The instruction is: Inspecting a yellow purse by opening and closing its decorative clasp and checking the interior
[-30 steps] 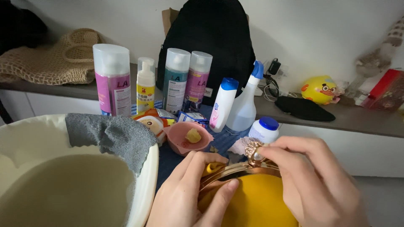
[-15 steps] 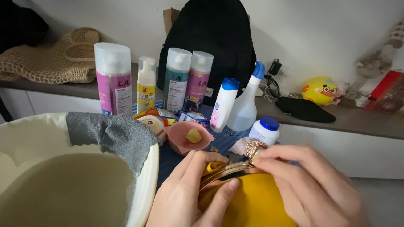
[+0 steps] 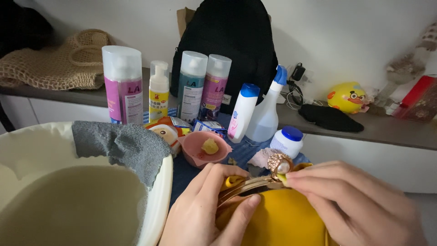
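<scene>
Both hands have a closed grip on a yellow purse low in the middle of the head view: the left hand wraps its fingers over the gold metal frame with the thumb pressed beneath it, and the right hand pinches a bit of yellow cloth against the frame, just under the round jewelled clasp with its pearl centre. The purse sits close to the person, over a dark blue cloth, just right of a cream basin holding cloudy water, with a grey rag draped over its rim. Behind the purse stand a small pink bowl with a yellowish lump in it, a white jar with a blue lid, a clear spray bottle, a white bottle with a blue cap, and three tall capped bottles beside a small pump bottle. On the bench by the wall lean a black backpack and a woven straw bag, with a yellow duck toy off to the right
</scene>
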